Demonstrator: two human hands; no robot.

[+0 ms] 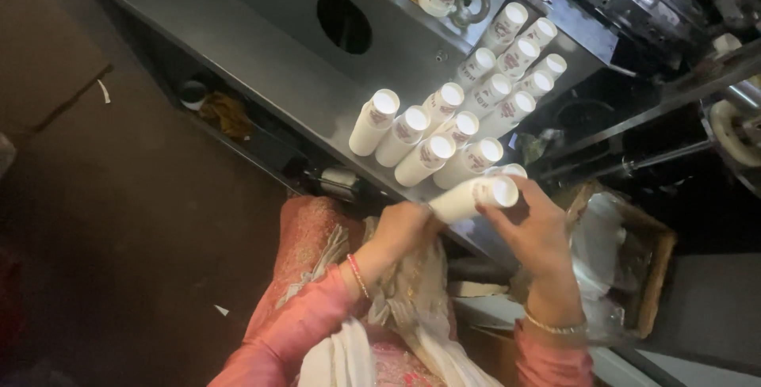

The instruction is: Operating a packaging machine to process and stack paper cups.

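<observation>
head view: both hands hold one stack of white paper cups [474,198] lying sideways just above the near edge of the grey metal surface [261,54]. the left hand [406,227] is closed on its base end, the right hand [533,228] curls round its open end. about a dozen similar upright cup stacks [460,125] already crowd the surface beyond; by my judgement this one is not yet set among them.

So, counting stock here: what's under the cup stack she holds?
Under the cup stack, held by the left hand and right hand, lies the grey metal table edge. Whatever sits lower is hidden by hands and stack.
</observation>
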